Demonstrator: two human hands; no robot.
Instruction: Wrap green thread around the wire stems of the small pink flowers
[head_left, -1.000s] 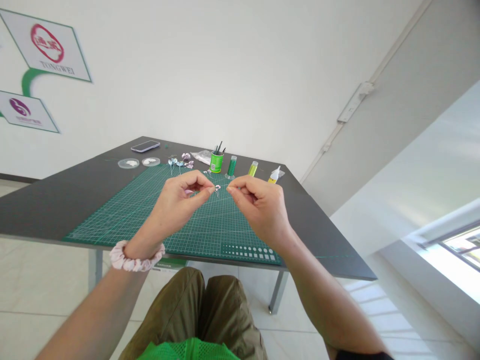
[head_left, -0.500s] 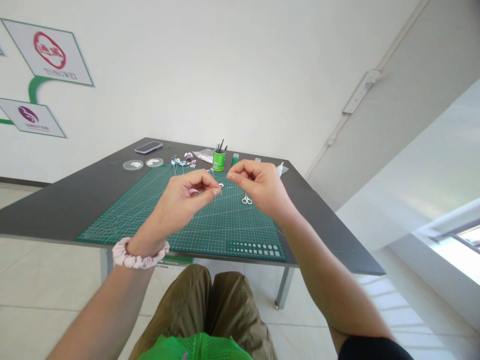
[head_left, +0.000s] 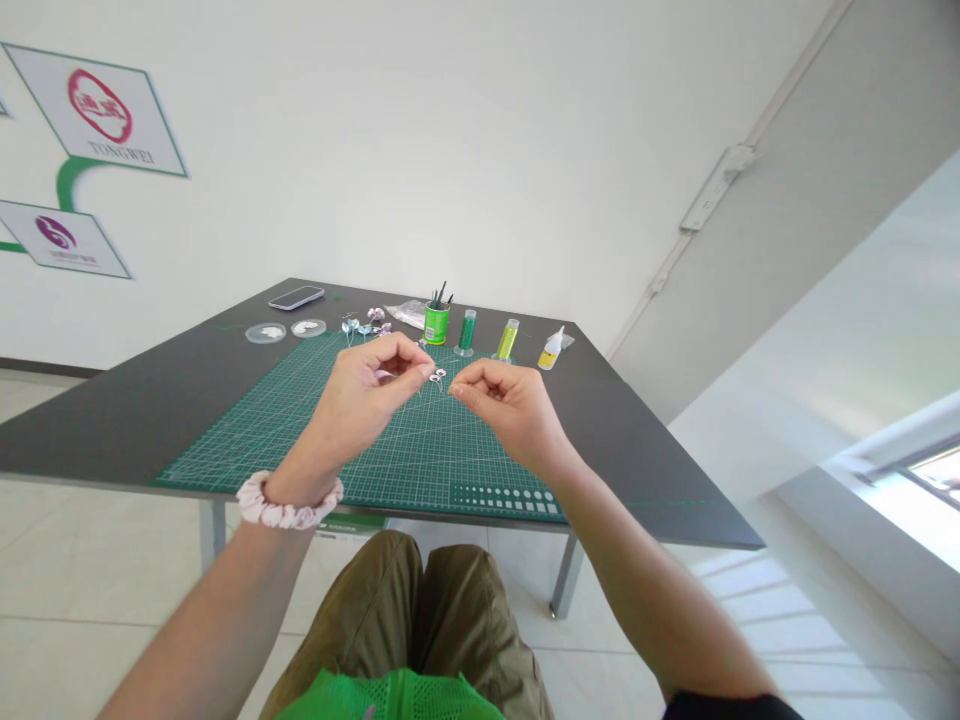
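My left hand (head_left: 367, 388), with a scrunchie (head_left: 291, 502) on its wrist, hovers over the green cutting mat (head_left: 420, 470), thumb and forefinger pinched. A sliver of something pale pink (head_left: 385, 375) shows inside its curled fingers; its kind is unclear. Small purple-and-white flower pieces (head_left: 438, 376) appear just beyond the left fingertips; whether they are held or lie on the mat I cannot tell. To the right, my right hand (head_left: 514, 408) is also closed in a pinch, apart from the left. Whatever it grips is too fine to make out.
Behind the hands stand a green can of tools (head_left: 436, 324), a green spool (head_left: 466, 333), a yellow-green spool (head_left: 507, 341) and a glue bottle (head_left: 551, 349). Wire-stemmed flowers (head_left: 352, 328), two shallow dishes (head_left: 265, 333) and a phone (head_left: 297, 297) lie at the back left.
My right hand has moved down toward me, uncovering the spools and glue bottle. The white-handled scissors seen earlier are now hidden. My left hand has shifted slightly left, still pinched.
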